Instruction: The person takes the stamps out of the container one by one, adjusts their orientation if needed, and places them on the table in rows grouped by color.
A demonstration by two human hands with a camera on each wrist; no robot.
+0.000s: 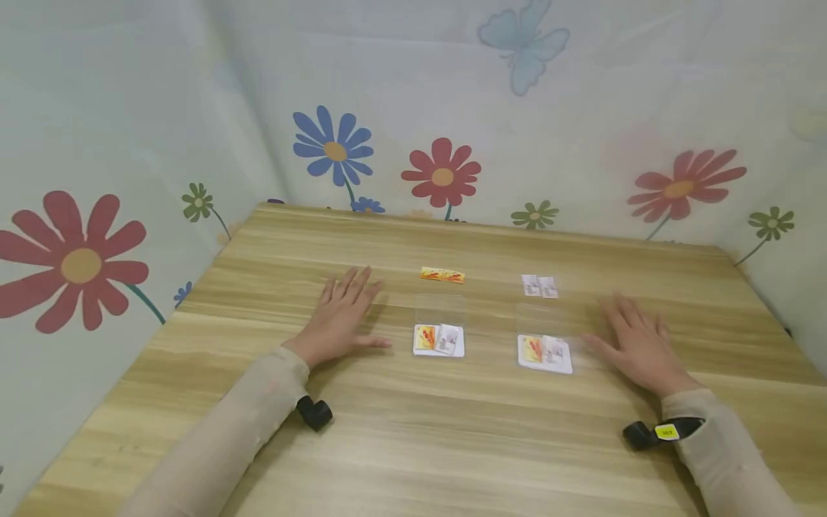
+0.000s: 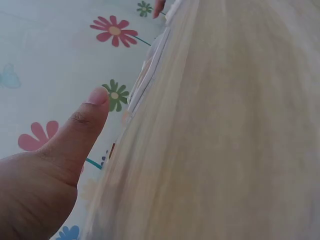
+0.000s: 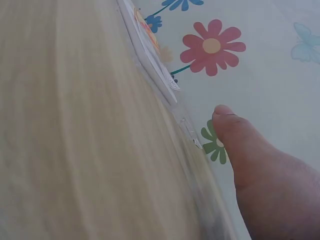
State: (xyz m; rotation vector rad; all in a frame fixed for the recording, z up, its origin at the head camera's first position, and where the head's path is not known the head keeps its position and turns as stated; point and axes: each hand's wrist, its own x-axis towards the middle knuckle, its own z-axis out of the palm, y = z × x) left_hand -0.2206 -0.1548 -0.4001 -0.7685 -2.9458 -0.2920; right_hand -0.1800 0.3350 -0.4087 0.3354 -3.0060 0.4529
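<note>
Since both hands lie empty and flat, fingers straight and spread, any trouble would come from how they move off the wooden table (image 1: 388,445). Just inward of the left hand's (image 1: 342,319) thumb sits one white-based case (image 1: 426,352), and just inward of the right hand's (image 1: 639,348) thumb sits another (image 1: 536,367); each bears one yellow card and one pale card. Both thumbs point at the cases without gripping them, so a careless inward sweep could knock a case askew and slide its loose cards out. In the case nearer the left hand, the pale card (image 1: 448,338) lies tilted against the yellow card (image 1: 425,337); left crooked, it might catch a closing lid. What look like clear lids lie beyond each case, though their outlines are too faint to be sure. Level with the left fingertips, between the hands, lies a yellow pair (image 1: 442,275); a white pair (image 1: 539,286) lies nearer the right fingertips. Being thin and flat, these could slip or scatter under a hurried pinch.
</note>
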